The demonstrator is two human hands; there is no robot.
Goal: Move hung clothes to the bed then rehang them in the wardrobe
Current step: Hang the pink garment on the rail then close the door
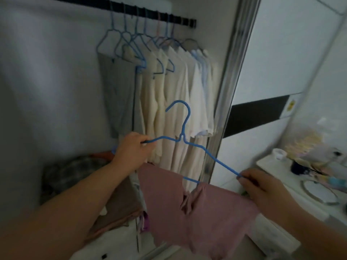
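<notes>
I hold a blue wire hanger (185,124) level in front of the open wardrobe, hook pointing up. My left hand (131,150) grips its left shoulder and my right hand (261,186) pinches its right end. A pink garment (187,209) is draped over the hanger's lower bar and hangs down between my arms. Behind it, a dark rail (154,13) carries several blue hangers with cream and white shirts (176,87) and a grey garment (116,91).
The wardrobe's metal door frame (231,81) runs down the middle right. A white cabinet top (308,177) at the right holds a cup, a dark jar and clutter. Folded brownish and dark patterned clothes (75,171) lie low in the wardrobe.
</notes>
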